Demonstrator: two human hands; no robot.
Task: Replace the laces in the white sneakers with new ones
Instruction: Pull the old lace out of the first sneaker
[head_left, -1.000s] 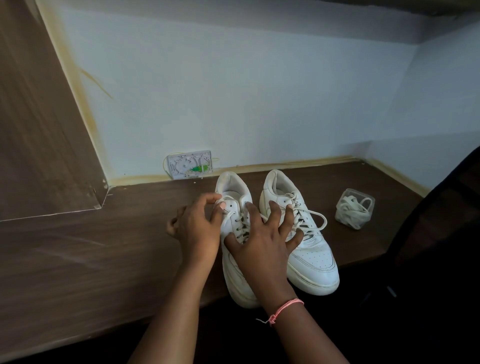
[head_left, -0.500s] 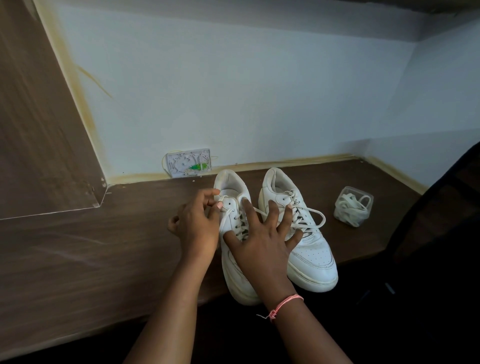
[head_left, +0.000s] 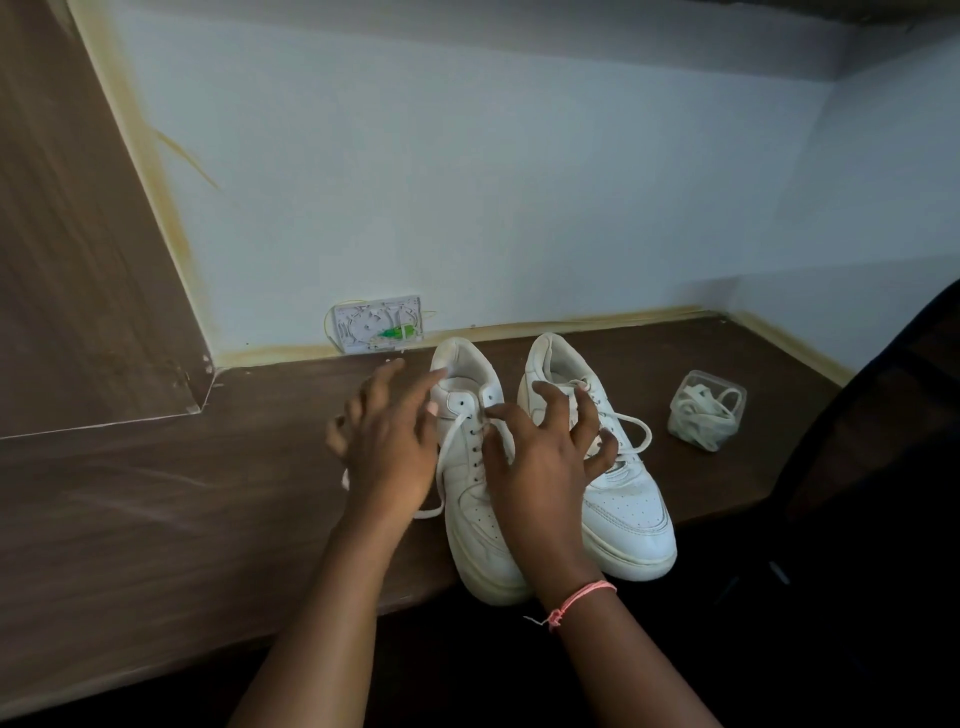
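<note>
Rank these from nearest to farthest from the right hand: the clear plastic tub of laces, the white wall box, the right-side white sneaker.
1. Right-side white sneaker, under the right hand.
2. Clear plastic tub of laces, off right.
3. White wall box, back left.

A dim pale-blue wall (head_left: 467, 182) rises behind the dark wooden desk (head_left: 156, 509).

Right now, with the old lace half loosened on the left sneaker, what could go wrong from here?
Both sneakers overhang the desk edge; tugging the loose lace could drag the left sneaker off. The right hand spreads across both shoes, so it may snag the right sneaker. The left hand looks blurred.
</note>
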